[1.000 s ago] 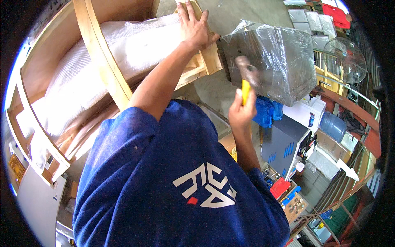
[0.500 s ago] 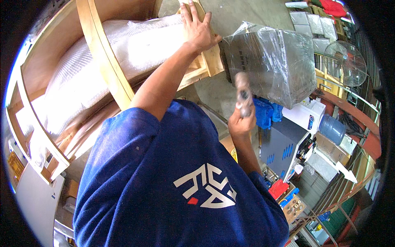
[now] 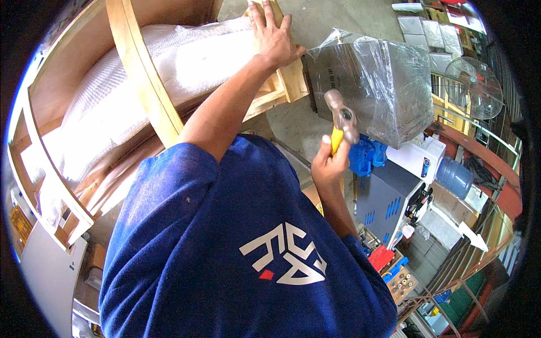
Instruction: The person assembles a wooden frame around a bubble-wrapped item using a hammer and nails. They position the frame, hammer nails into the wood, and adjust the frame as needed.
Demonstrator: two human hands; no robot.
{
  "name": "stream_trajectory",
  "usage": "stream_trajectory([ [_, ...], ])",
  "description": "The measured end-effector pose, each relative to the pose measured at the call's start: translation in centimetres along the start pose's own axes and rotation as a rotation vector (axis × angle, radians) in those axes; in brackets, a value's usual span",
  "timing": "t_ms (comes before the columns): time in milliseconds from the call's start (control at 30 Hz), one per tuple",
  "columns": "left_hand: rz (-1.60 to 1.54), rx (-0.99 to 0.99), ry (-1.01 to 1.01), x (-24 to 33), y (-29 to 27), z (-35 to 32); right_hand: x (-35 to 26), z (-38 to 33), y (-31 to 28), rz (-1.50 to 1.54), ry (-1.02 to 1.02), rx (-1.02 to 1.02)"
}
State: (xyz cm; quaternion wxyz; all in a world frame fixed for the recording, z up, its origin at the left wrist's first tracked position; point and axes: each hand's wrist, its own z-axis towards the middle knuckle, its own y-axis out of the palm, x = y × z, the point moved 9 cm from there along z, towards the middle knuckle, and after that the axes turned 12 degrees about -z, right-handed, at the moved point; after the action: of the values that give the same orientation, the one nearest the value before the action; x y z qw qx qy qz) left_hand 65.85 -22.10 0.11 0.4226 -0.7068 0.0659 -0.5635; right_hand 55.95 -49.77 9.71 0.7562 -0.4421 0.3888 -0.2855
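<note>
My left hand (image 3: 275, 40) lies with its fingers spread on the end board (image 3: 292, 79) of a wooden crate. Inside the crate rests a long bulky item in bubble wrap (image 3: 197, 59), with a wooden crosspiece (image 3: 135, 70) over it. My right hand (image 3: 331, 161) is closed round the yellow handle of a hammer (image 3: 342, 117). The metal hammer head is raised in the air, apart from the crate and to the right of it.
A large box in clear plastic film (image 3: 372, 87) stands right of the crate. Beyond it are a standing fan (image 3: 473, 87), a white water dispenser (image 3: 422, 158) with a blue bottle (image 3: 455, 177), and a dark grey cabinet (image 3: 383, 197). A light panel (image 3: 51, 273) leans at the lower left.
The hammer in my right hand has tilted, so its yellow handle now shows and its head sits slightly further right. My left hand stays on the crate end.
</note>
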Motion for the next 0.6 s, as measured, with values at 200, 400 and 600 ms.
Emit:
stream_trajectory([
  [200, 0.025, 0.001, -0.005, 0.0, 0.0, 0.0, 3.5, 0.1, 4.4, -0.084, 0.19, -0.271],
  [400, 0.079, 0.012, -0.032, -0.4, 0.1, 0.2, 3.1, 3.2, -0.7, 0.24, 0.266, 0.084],
  [600, 0.061, -0.01, -0.021, 0.5, 0.0, -0.4, 4.5, 0.9, 4.8, -0.136, 0.222, -0.235],
])
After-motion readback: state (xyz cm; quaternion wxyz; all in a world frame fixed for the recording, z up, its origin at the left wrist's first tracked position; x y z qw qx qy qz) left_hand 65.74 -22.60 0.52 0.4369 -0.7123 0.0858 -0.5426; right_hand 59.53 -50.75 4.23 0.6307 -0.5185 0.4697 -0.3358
